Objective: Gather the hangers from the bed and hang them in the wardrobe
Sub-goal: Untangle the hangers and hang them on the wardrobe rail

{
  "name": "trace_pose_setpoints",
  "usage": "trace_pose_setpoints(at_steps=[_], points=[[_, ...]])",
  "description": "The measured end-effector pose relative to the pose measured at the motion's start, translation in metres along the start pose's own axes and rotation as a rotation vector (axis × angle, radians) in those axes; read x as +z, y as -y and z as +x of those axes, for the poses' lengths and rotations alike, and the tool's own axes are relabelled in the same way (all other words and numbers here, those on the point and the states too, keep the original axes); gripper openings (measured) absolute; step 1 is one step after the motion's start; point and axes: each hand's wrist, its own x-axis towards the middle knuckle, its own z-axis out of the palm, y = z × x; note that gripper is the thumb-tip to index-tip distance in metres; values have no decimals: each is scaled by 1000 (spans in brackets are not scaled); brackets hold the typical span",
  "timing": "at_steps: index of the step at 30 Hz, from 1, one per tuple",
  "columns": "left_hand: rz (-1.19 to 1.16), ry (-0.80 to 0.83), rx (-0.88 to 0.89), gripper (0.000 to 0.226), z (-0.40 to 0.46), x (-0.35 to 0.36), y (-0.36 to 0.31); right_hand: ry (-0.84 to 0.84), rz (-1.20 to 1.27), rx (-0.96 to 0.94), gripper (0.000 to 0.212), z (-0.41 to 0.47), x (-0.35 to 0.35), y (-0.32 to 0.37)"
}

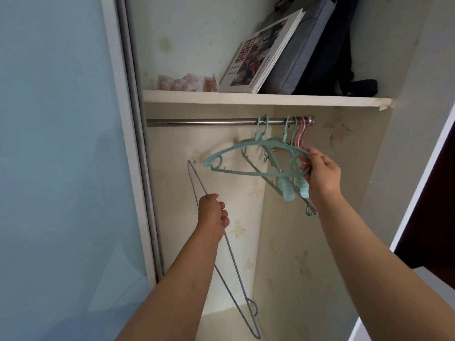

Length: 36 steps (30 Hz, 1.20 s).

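I look up into an open wardrobe with a steel rail under a shelf. My right hand grips the right end of a teal plastic hanger whose hook is over the rail. Several more hangers, teal, pink and pale, hang bunched at the rail's right end, and some dangle below near my right wrist. My left hand grips a thin grey wire hanger, held lower, tilted, its hook pointing down near the bottom of the view.
A pale blue sliding door covers the left side. The shelf above the rail carries a leaning photo book, grey and black bags and small pink packets. The left half of the rail is bare.
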Motion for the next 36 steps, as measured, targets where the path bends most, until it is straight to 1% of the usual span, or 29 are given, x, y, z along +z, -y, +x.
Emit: trace_pose_setpoints(at_steps=[2, 4, 6, 8, 9, 10, 11, 12, 13, 14, 15, 16, 17, 19, 20, 22, 24, 25, 27, 29, 30, 32, 34, 36], points=[[-25, 36, 1, 27, -1, 4, 0, 28, -84, -25, 22, -6, -11, -10], [-70, 74, -11, 26, -3, 8, -1, 88, -281, -76, 28, -17, -20, -21], [-128, 101, -27, 26, -6, 13, -3, 98, -571, -196, 37, -37, -25, -32], [-181, 121, -34, 27, -9, 19, -5, 74, -740, -410, 44, -69, -28, -38], [-205, 124, -33, 29, -9, 22, -6, 107, -779, -481, 44, -89, -30, -40], [-232, 120, -30, 30, -8, 25, -8, 204, -815, -478, 44, -108, -32, -40], [-256, 111, -23, 31, -6, 28, -10, 360, -871, -378, 48, -126, -34, -36], [-275, 102, -19, 31, -3, 31, -13, 548, -916, -195, 54, -141, -36, -32], [-280, 95, -14, 32, -1, 33, -16, 698, -913, -10, 61, -148, -38, -32], [-258, 100, -6, 33, 0, 34, -18, 765, -896, 96, 64, -149, -40, -33], [-200, 117, 13, 34, 0, 34, -18, 747, -868, 106, 66, -146, -43, -34], [-99, 148, 50, 35, 0, 34, -16, 659, -850, 46, 65, -140, -45, -35], [51, 181, 114, 33, -2, 33, -12, 540, -827, -29, 60, -134, -46, -33], [418, 208, 340, 25, -6, 30, 8, 365, -717, -120, 44, -120, -42, -21], [577, 203, 486, 21, -9, 26, 22, 322, -660, -134, 44, -112, -39, -13], [834, 235, 723, 16, -17, 14, 56, 291, -567, -102, 47, -99, -34, 3], [1035, 283, 850, 15, -24, -1, 82, 289, -516, -56, 48, -87, -31, 13], [1098, 311, 884, 16, -25, -8, 89, 294, -502, -45, 48, -83, -30, 18], [1127, 401, 881, 14, -26, -17, 90, 323, -503, -58, 52, -77, -29, 27], [1131, 517, 833, 13, -26, -21, 83, 358, -563, -118, 59, -70, -31, 36], [1146, 555, 812, 12, -27, -21, 79, 387, -614, -156, 58, -67, -33, 39], [1168, 604, 777, 14, -28, -22, 72, 512, -707, -195, 48, -61, -36, 45], [1155, 632, 737, 17, -28, -23, 66, 668, -765, -172, 39, -58, -38, 51], [1173, 623, 740, 18, -24, -25, 63, 725, -809, -115, 25, -56, -38, 54]])
